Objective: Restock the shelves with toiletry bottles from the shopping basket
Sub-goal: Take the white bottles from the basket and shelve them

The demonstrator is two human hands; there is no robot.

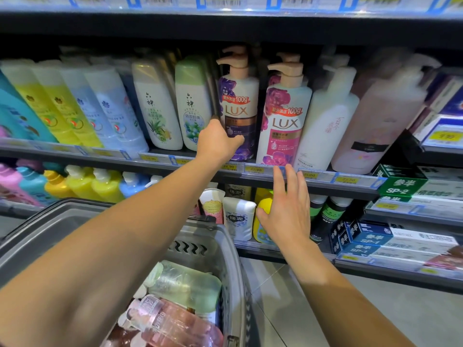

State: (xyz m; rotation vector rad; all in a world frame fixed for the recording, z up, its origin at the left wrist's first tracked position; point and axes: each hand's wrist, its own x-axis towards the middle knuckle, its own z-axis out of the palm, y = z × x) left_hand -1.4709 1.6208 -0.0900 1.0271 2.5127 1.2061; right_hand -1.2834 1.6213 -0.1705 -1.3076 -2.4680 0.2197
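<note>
Several bottles left lying in grey shopping basket, unshelved. Right hand held spread, empty, below shelf edge. Left hand curled round purple LUX bottle, "100g" banner read; neighbouring pink LUX bottle judged at risk of toppling if nudged.

"LUX" and "100g" on purple pump bottle and pink pump bottle; "22.90" on price tags below; "SP-2" on green box, right.
</note>
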